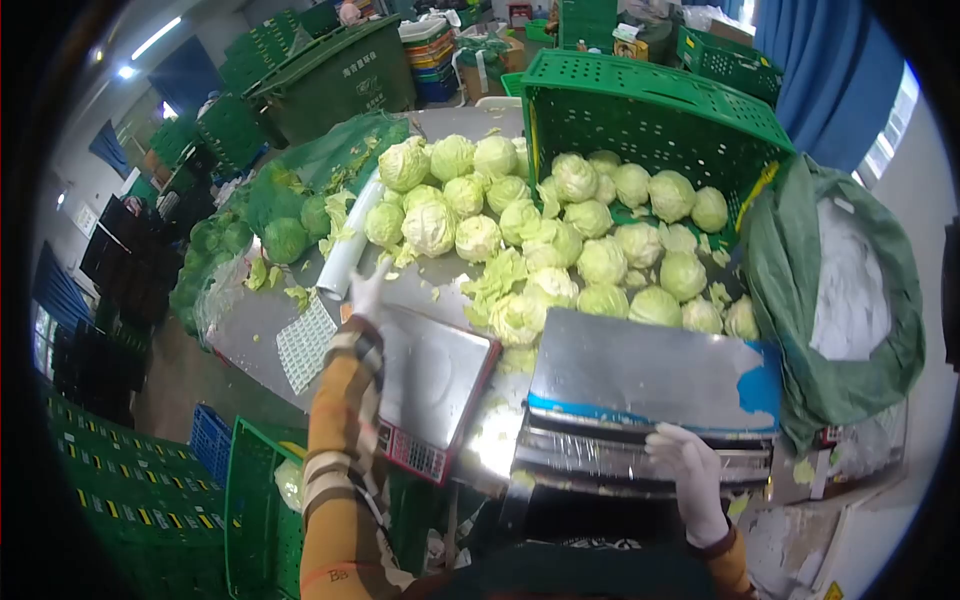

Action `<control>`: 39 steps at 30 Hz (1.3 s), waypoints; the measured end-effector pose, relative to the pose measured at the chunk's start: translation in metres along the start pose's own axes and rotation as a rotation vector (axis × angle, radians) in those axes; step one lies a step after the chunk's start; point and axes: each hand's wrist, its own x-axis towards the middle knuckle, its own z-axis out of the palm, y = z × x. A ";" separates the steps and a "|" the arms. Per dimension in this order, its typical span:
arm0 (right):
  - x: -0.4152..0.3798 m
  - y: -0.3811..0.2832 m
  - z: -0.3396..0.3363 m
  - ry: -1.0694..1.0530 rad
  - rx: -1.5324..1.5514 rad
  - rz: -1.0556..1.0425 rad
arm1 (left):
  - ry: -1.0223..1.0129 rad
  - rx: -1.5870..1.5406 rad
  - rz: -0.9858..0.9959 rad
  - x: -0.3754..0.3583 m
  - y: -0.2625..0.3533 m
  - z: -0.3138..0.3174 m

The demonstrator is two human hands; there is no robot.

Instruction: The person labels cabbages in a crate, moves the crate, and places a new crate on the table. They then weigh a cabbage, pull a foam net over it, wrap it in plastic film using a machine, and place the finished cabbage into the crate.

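Reaching left hand (pixel 368 290), fingers just short of cabbage (pixel 429 228); right hand (pixel 690 470) on wrap machine (pixel 650 400).

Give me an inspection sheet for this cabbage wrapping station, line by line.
Surface: metal table, strewn with leaf scraps.
Job's things: pile of cabbages spilling from a tipped green crate; scale; film wrapping machine; roll of film.
Clutter: loose leaves; white mesh sheet; green sack with white contents.
Hands: left hand, gloved, reaching toward the cabbages beside the roll; right hand, gloved, resting on the machine's front edge.
Cables: nothing seen.
Surroundings: stacked green crates, green bin, blue curtain.
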 end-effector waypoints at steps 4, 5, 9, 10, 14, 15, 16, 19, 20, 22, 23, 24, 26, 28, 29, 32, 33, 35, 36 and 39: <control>0.023 -0.019 -0.015 0.112 -0.006 -0.006 | -0.044 -0.161 -0.340 0.055 -0.013 0.104; 0.029 -0.019 -0.018 0.186 -0.040 -0.062 | -0.043 -0.174 -0.337 0.063 -0.006 0.123; 0.053 -0.014 -0.033 0.307 -0.130 -0.116 | 0.167 -0.230 -0.473 0.103 -0.029 0.170; 0.055 -0.043 -0.013 0.336 -0.142 0.034 | 0.220 -0.267 -0.373 0.107 -0.035 0.175; 0.067 -0.038 -0.008 0.313 -0.201 0.068 | 0.131 -0.555 -0.375 0.077 -0.028 0.152; 0.070 -0.039 -0.004 0.323 -0.223 0.051 | 0.006 -0.681 -0.444 0.070 -0.020 0.139; 0.071 -0.038 -0.001 0.331 -0.245 0.030 | -0.136 -0.879 -0.459 0.076 -0.043 0.131; 0.070 -0.007 -0.021 0.312 -0.150 -0.063 | -0.279 -1.262 -0.360 0.047 -0.015 0.106; 0.070 -0.008 -0.020 0.313 -0.146 -0.059 | -0.407 -1.319 -0.281 0.034 0.001 0.098; 0.073 -0.019 -0.015 0.259 -0.333 0.024 | -0.475 -1.289 -0.257 -0.004 0.043 0.081; 0.076 -0.017 -0.010 0.177 -0.331 0.027 | -0.547 -1.264 -0.233 -0.021 0.055 0.077; 0.081 -0.016 -0.006 0.103 -0.328 0.029 | -0.494 -0.987 0.051 -0.035 0.048 0.082; 0.093 -0.040 0.025 -0.108 -0.561 -0.239 | -0.545 -0.844 0.104 -0.081 0.068 0.085; 0.104 -0.046 0.048 -0.219 -0.648 -0.476 | -0.649 -1.052 -0.171 -0.146 0.115 0.089; 0.108 -0.057 0.060 -0.223 -0.729 -0.607 | -0.684 -1.049 -0.183 -0.168 0.120 0.097; 0.113 -0.083 0.084 -0.152 -0.756 -0.816 | -0.649 -0.754 0.241 -0.228 0.140 0.105; 0.113 -0.090 0.089 -0.123 -0.763 -0.803 | -0.680 -0.756 0.233 -0.245 0.151 0.104; 0.109 -0.100 0.090 0.000 -0.633 -0.799 | -0.681 -0.532 0.415 -0.274 0.168 0.099; 0.107 -0.100 0.082 0.017 -0.634 -0.794 | -0.669 -0.468 0.525 -0.284 0.176 0.097; 0.093 -0.093 0.069 -0.065 -0.672 -0.752 | -0.623 -0.424 0.536 -0.305 0.182 0.094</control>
